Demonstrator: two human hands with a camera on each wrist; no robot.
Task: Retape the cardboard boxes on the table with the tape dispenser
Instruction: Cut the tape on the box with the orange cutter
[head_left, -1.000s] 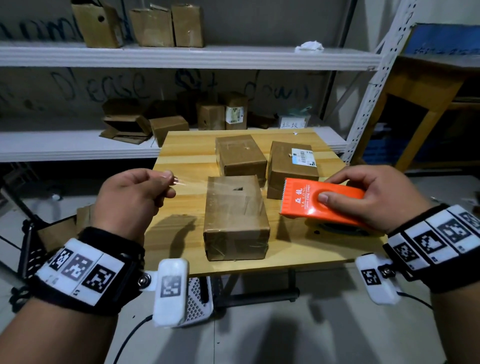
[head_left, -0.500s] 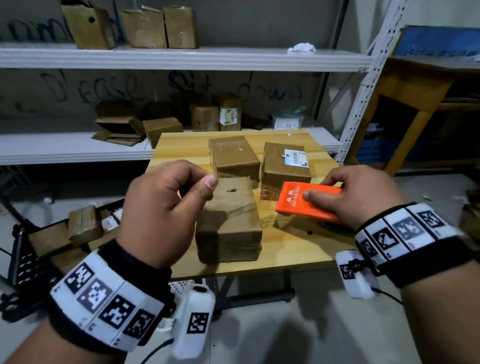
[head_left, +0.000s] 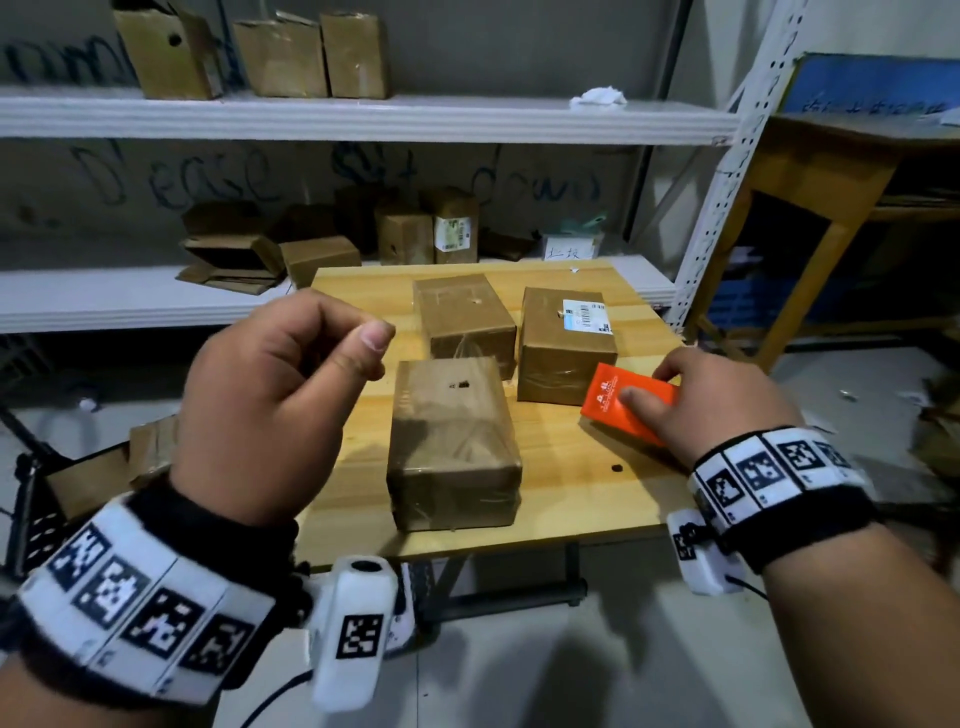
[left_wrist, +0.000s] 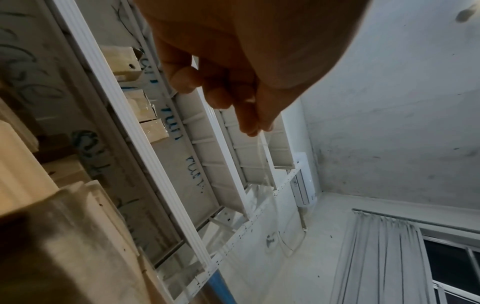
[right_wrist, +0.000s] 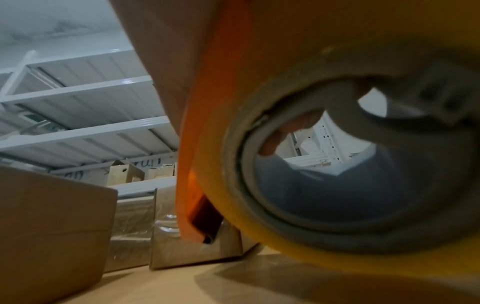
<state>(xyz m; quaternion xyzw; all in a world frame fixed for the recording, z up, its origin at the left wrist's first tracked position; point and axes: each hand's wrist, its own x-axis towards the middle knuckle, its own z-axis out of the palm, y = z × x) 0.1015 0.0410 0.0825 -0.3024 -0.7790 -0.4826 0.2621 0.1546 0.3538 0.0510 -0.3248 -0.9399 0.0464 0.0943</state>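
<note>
While right hand grips tape dispenser, left hand pinches clear tape strip.

Head view looks down at the table; both wrist views face upward toward the shelving.

1. orange plastic tape dispenser with small white lettering on top; yellowish roll of tape on a grey core inside.
2. three brown cardboard boxes wrapped in glossy clear tape: nearest box, far middle box, right box bearing a white label with a black barcode and a pale blue strip.
3. light yellow wooden table with a small dark spot near the front right.
4. black wristbands carrying white panels with black square-code patterns.
5. white metal shelves; grey wall behind with blue scrawled writing.
6. more brown boxes on the shelves.
</note>
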